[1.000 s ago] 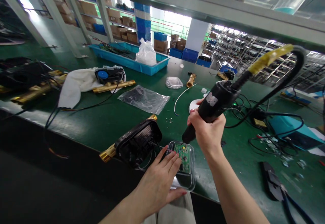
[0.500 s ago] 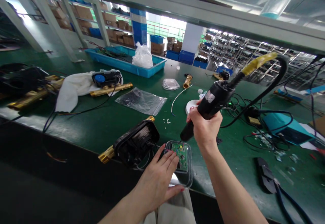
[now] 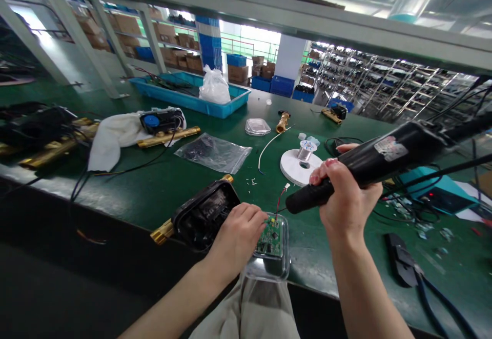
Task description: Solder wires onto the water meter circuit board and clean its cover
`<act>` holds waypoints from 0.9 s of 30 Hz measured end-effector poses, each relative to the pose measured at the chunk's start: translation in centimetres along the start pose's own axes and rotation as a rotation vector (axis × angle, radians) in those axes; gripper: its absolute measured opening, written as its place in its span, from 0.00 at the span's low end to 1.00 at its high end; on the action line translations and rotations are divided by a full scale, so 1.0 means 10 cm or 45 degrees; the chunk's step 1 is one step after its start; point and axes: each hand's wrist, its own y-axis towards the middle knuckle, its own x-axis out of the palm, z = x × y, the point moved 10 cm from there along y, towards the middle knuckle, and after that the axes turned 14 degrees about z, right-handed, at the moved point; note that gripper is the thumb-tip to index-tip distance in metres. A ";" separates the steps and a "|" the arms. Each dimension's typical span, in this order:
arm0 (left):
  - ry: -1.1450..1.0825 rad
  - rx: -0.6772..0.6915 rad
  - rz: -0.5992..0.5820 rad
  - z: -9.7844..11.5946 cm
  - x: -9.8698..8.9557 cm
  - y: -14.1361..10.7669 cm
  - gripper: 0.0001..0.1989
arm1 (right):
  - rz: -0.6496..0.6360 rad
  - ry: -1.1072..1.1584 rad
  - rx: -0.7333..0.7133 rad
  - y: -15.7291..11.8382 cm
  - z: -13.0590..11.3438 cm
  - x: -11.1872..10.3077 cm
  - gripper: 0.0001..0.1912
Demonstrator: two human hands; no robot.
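Note:
My right hand (image 3: 348,198) is wrapped round a black electric screwdriver (image 3: 388,157), tilted so its thin bit points left at the top edge of a green circuit board (image 3: 274,239). The board sits in a clear plastic case (image 3: 285,257) at the bench's front edge. My left hand (image 3: 240,231) lies over the board's left side with its fingers bent and together; what the fingertips pinch, if anything, is hidden. A red and black wire with a white plug (image 3: 286,186) stands up from the board. Left of it is an open black housing (image 3: 207,211) on a brass pipe.
Beyond my hands lie a white disc (image 3: 288,167) with a solder spool (image 3: 306,150), a plastic bag (image 3: 213,153) and clear covers (image 3: 257,126). A blue tray (image 3: 226,109) stands at the back. Crimping pliers (image 3: 402,262) and a teal box (image 3: 438,195) are to the right.
The screwdriver has swung lower and flatter, moving right with my right hand. My left hand has drawn up and bent its fingers. The plugged wire now stands up from the board.

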 end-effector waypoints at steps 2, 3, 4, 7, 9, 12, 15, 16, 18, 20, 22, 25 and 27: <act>0.014 0.023 -0.120 0.00 0.05 0.08 0.04 | -0.009 0.003 0.032 -0.04 -0.04 -0.04 0.11; 0.004 0.041 -0.167 0.00 0.06 0.10 0.07 | -0.023 0.003 0.060 -0.07 -0.05 -0.07 0.12; -0.014 0.069 -0.204 0.01 0.06 0.09 0.12 | -0.041 0.001 0.093 -0.12 -0.04 -0.09 0.12; -0.068 0.182 -0.312 0.07 0.10 -0.03 0.23 | -0.114 -0.003 0.176 -0.29 -0.02 -0.14 0.13; -0.061 0.224 -0.356 0.09 0.14 -0.14 0.26 | -0.160 0.000 0.206 -0.40 0.01 -0.15 0.13; -0.011 0.230 -0.360 0.09 0.18 -0.24 0.25 | -0.201 -0.027 0.222 -0.52 0.06 -0.14 0.13; 0.018 0.246 -0.332 0.09 0.19 -0.26 0.22 | -0.206 -0.076 0.203 -0.57 0.10 -0.13 0.13; 0.021 0.252 -0.318 0.10 0.19 -0.26 0.21 | -0.208 -0.084 0.197 -0.58 0.11 -0.13 0.13; 0.022 0.259 -0.290 0.10 0.18 -0.25 0.20 | -0.213 -0.095 0.191 -0.59 0.12 -0.13 0.13; 0.022 0.255 -0.276 0.09 0.17 -0.25 0.19 | -0.213 -0.115 0.182 -0.61 0.13 -0.13 0.13; 0.015 0.246 -0.277 0.08 0.18 -0.26 0.19 | -0.219 -0.139 0.180 -0.62 0.14 -0.13 0.13; 0.002 0.234 -0.285 0.08 0.18 -0.27 0.19 | -0.234 -0.155 0.177 -0.65 0.14 -0.11 0.13; -0.005 0.227 -0.286 0.07 0.18 -0.27 0.19 | -0.245 -0.153 0.176 -0.67 0.13 -0.09 0.13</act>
